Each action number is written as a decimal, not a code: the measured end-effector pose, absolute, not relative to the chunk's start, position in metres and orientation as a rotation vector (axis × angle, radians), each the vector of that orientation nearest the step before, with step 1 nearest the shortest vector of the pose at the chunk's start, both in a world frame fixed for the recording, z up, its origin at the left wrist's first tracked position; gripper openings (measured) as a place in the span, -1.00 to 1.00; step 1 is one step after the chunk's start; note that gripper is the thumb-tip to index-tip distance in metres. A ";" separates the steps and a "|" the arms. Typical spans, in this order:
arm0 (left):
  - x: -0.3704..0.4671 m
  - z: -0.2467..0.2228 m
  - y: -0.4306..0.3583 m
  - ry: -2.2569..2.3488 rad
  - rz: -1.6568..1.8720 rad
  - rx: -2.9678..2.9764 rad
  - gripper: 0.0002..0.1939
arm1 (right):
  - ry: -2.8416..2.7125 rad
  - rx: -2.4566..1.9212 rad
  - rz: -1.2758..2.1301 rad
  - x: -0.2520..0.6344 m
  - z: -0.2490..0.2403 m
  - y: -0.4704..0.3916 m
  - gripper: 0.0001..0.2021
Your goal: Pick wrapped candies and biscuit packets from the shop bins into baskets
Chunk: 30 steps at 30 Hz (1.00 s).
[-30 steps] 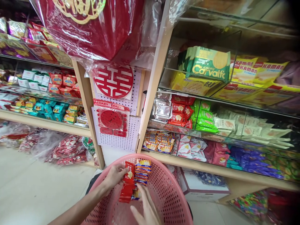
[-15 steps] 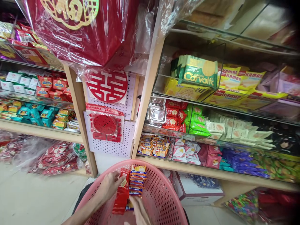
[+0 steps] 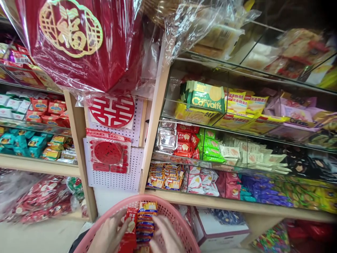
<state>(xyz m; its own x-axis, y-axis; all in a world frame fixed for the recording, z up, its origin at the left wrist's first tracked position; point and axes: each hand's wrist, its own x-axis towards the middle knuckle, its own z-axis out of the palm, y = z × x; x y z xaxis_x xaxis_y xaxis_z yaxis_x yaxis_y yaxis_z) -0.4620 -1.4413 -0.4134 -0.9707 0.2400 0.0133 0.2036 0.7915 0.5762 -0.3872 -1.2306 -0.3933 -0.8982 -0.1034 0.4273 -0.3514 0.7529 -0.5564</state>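
Note:
A pink perforated plastic basket (image 3: 105,218) is below me, with small wrapped snacks lined up inside. My left hand (image 3: 110,234) is at the left of a row of red snack packets (image 3: 131,225), its fingers closed on the edge of the upper one. Beside them runs a stacked row of orange-and-blue snack packets (image 3: 146,225). My right hand (image 3: 168,234) is at the right of that second row, fingers apart and bent toward it, gripping nothing visible. The frame's bottom edge cuts off both wrists and the near part of the basket.
Glass-fronted shelves (image 3: 200,160) of wrapped snacks rise ahead and right. Another snack shelf (image 3: 37,168) is at left. A red gift bag (image 3: 113,45) in clear plastic hangs overhead. A white box (image 3: 219,228) sits under the right shelf, and bagged red packets (image 3: 43,200) lie at left.
The view has tilted up and shifted right, so the basket sits lower. My right hand has moved from the near end of the orange-and-blue row to its right side; my left stays by the red packets.

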 end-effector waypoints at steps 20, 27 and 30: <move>-0.501 -0.452 -1.477 3.310 0.720 0.485 -0.52 | -2.418 0.308 -0.418 -0.564 -0.160 -1.118 -0.55; -0.500 -0.456 -1.481 3.373 0.637 0.680 -0.59 | -2.560 0.278 -0.524 -0.580 -0.143 -1.107 -0.58; -0.502 -0.457 -1.482 3.407 0.584 0.755 -0.62 | -2.579 0.298 -0.516 -0.583 -0.140 -1.105 -0.59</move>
<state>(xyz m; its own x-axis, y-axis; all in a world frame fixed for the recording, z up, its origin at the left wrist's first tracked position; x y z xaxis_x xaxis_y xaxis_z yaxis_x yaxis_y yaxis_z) -0.5015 -1.4824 -0.4573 -0.8348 0.3311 0.4399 0.4586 0.8602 0.2229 -0.5827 -1.1046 -0.1398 -0.8564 -0.2987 0.4212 -0.1135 0.9046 0.4108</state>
